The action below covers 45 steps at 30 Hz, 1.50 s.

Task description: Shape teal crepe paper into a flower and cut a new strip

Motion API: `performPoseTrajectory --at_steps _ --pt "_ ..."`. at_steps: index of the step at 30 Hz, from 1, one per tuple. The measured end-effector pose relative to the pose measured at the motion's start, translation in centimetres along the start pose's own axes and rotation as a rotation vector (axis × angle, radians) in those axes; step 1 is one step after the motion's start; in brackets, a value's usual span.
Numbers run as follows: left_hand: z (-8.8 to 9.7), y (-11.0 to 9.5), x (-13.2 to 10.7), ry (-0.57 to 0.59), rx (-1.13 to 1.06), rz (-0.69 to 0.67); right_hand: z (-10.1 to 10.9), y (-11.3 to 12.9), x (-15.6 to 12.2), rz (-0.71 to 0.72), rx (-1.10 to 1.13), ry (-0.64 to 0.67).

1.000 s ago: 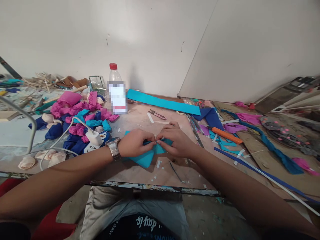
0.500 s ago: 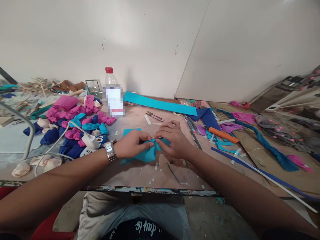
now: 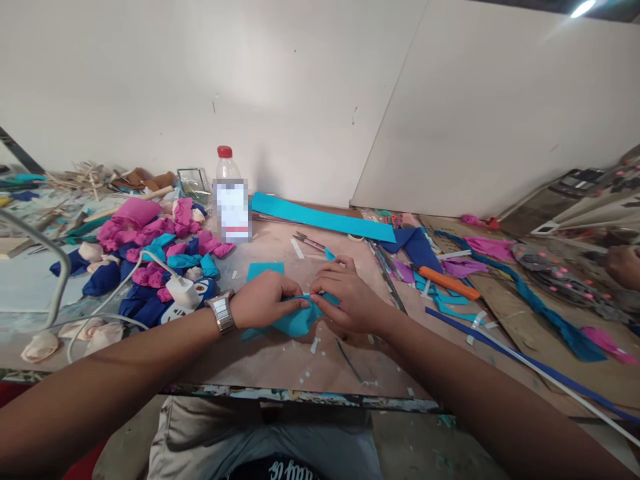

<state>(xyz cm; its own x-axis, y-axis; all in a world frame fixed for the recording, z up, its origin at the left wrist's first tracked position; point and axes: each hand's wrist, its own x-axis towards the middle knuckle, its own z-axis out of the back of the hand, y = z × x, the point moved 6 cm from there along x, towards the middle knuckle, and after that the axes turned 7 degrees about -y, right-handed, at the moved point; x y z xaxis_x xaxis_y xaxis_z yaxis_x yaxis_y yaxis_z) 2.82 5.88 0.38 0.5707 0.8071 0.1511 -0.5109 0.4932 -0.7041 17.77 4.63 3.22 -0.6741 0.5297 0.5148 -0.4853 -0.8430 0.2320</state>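
Note:
Between my two hands is a turquoise piece of crepe paper (image 3: pixel 299 323), gathered at its upper middle. My left hand (image 3: pixel 265 297), with a metal watch on the wrist, pinches the paper between thumb and forefinger. My right hand (image 3: pixel 347 293) pinches the same gathered spot from the other side, its fingers bent over the paper. A small turquoise tip of paper shows above the right fingers. Behind the left hand a flat turquoise piece (image 3: pixel 266 269) lies on the table. Beyond the hands lies a pair of thread snips (image 3: pixel 311 241).
Crumpled pink, blue and cream paper bunches (image 3: pixel 135 233) pile up at left, beside a white charger plug (image 3: pixel 183 292). A red-capped bottle (image 3: pixel 226 163) stands near the wall. At right lie an orange cutter (image 3: pixel 449 283) and cardboard (image 3: pixel 520 320). Another person's hand (image 3: pixel 625 265) shows at the far right.
The lower part of the turquoise paper is more creased and drawn together at the pinch. My view has tilted slightly up, and another person's hand has appeared at the right edge.

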Motion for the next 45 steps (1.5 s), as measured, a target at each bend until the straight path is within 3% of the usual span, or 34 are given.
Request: performPoseTrajectory --at_steps 17,23,45 --pt "-0.37 0.73 0.14 0.057 -0.029 0.028 -0.43 -0.29 -0.36 0.006 0.06 -0.012" --pt "-0.83 0.79 0.0 0.137 -0.095 0.061 -0.32 -0.44 -0.39 0.002 0.04 -0.027" --pt "-0.42 0.28 0.2 0.155 -0.198 0.053 0.25 -0.13 -0.16 0.043 0.075 -0.108"
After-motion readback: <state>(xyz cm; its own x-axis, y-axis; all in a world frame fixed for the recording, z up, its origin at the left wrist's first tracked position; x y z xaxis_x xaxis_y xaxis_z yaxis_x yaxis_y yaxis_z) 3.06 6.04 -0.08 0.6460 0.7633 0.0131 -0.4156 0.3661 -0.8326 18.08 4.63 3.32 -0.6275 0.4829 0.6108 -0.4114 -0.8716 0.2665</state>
